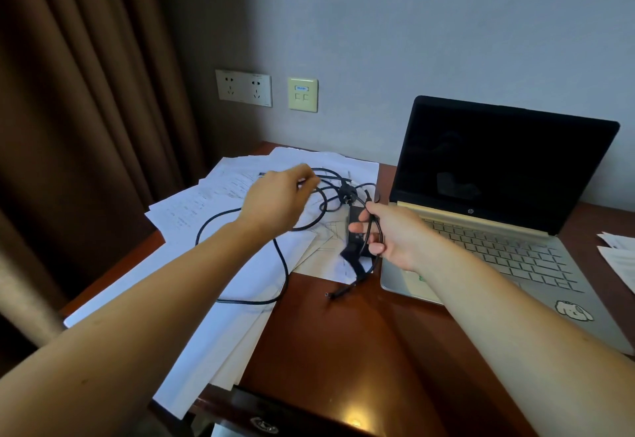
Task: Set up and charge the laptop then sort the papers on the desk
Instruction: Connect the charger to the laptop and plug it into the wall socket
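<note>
Left hand (275, 201) pinched the cable (247, 302) above the papers (220, 333); right hand (395, 237) had its grip curled round cable loops, laptop (498, 168) at its three o'clock, sockets (244, 87) at eleven.

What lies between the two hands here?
Head view: the looped black cable and its wall plug lie between the left hand and right hand, over scattered papers.

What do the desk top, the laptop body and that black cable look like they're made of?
Desk top: reddish wood or veneer, glossy lacquer; it mirrors light. Laptop body: pale gold, matte, metal or painted plastic, hard to tell. Cable: black, flexible rubbery plastic sheath; it lies in loose loops.
</note>
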The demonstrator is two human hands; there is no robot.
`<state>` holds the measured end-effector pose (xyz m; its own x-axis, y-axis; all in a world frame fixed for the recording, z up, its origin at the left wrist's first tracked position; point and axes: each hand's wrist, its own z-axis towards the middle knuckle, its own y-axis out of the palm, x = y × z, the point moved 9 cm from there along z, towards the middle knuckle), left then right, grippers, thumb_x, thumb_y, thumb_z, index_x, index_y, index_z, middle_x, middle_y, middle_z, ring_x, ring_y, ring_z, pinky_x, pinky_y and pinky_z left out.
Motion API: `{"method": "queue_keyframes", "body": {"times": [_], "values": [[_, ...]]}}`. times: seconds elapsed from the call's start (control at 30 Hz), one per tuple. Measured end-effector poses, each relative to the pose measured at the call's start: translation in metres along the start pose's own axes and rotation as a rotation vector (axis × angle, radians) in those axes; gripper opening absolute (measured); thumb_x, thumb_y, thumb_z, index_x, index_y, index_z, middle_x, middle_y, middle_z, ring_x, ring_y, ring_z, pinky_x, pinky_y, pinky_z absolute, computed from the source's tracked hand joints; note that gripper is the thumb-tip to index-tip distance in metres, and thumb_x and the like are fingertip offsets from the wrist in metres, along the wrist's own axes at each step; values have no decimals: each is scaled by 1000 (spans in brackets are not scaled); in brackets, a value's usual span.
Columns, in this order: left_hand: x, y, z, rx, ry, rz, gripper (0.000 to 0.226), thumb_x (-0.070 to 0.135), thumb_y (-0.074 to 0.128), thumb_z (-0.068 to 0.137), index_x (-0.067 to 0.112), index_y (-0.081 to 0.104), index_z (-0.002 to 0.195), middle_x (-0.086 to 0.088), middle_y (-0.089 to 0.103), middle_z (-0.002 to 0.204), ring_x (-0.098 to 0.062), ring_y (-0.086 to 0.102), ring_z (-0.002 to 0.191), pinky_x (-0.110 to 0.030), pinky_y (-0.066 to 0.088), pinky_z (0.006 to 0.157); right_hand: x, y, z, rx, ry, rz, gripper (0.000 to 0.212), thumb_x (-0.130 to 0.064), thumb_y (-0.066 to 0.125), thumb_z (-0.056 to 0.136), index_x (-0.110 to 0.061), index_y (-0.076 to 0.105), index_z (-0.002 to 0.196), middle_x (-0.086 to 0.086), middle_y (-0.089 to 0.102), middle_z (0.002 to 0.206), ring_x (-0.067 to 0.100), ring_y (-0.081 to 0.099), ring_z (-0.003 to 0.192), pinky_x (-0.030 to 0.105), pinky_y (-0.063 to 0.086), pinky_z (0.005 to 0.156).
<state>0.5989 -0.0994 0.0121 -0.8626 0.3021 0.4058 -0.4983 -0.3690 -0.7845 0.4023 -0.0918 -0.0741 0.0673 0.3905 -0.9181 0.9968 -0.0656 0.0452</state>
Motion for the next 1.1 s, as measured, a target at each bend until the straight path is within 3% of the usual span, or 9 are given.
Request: {"method": "queue_keyframes", "body": {"times": [0.07, 0.17, 0.3, 0.43, 0.53, 0.63, 0.8, 1.0, 1.1], "values": [[-6, -2, 4, -7, -43, 47, 30, 43, 44, 106, 21, 63, 114, -2, 65, 80, -26, 61, 70, -38, 55, 67, 0, -1, -1, 3, 7, -24, 27, -25, 46, 104, -9, 53, 83, 19, 71, 87, 12, 33, 48, 20, 24, 38], [9, 17, -3, -295, 108, 192, 31, 44, 48, 104, 27, 70, 116, 1, 69, 93, -16, 58, 76, -30, 47, 69, -2, 1, -4, -9, 6, 1, 26, -23, 47, 104, -7, 56, 86, 15, 66, 77, 11, 33, 49, 19, 23, 36], [17, 35, -24, -564, 188, 389, 31, 44, 56, 96, 30, 74, 116, 8, 73, 115, -15, 64, 98, -33, 55, 85, -2, 4, -5, -39, 15, 49, 28, -23, 48, 103, -3, 61, 89, 6, 49, 71, 10, 31, 48, 18, 19, 35], [47, 32, -22, -401, 297, 192, 30, 36, 56, 98, 33, 66, 126, 6, 66, 118, -17, 62, 106, -34, 53, 87, 0, 5, -3, -41, 23, 60, 23, -22, 52, 102, -3, 63, 96, 5, 53, 77, 11, 31, 47, 19, 19, 33], [66, 29, -12, -206, 379, 188, 46, 26, 52, 103, 28, 46, 148, -2, 51, 143, -23, 48, 127, -38, 41, 102, -1, 7, -5, -86, 25, 31, 21, -20, 49, 99, -5, 64, 97, 12, 51, 92, 12, 33, 45, 20, 20, 35], [64, 46, -2, -294, 366, 362, 49, 39, 41, 107, 28, 37, 155, -1, 42, 155, -25, 32, 144, -45, 29, 112, -2, 6, -11, -130, 38, -6, 18, -16, 50, 95, -5, 64, 96, 7, 46, 72, 13, 34, 46, 22, 25, 37], [55, 47, 7, -405, 352, 333, 35, 47, 46, 104, 29, 60, 131, -3, 57, 129, -23, 46, 125, -42, 35, 102, -3, -3, -9, -114, -26, -189, 13, -16, 67, 89, -12, 61, 79, 0, 46, 57, 13, 41, 48, 24, 43, 45], [36, 52, 13, -484, 232, 135, 19, 42, 49, 104, 24, 53, 102, 6, 56, 84, -16, 53, 78, -27, 39, 65, -9, -9, -9, -14, -100, -174, 1, -14, 67, 86, -14, 66, 85, 4, 59, 77, 15, 54, 66, 31, 55, 65], [19, 33, 21, -362, 151, 87, 23, 42, 48, 105, 23, 61, 109, 0, 64, 89, -18, 56, 76, -32, 46, 67, -10, -13, -7, 27, -123, -121, 7, -11, 61, 90, -10, 67, 90, 6, 64, 84, 17, 59, 72, 28, 52, 62]]}}
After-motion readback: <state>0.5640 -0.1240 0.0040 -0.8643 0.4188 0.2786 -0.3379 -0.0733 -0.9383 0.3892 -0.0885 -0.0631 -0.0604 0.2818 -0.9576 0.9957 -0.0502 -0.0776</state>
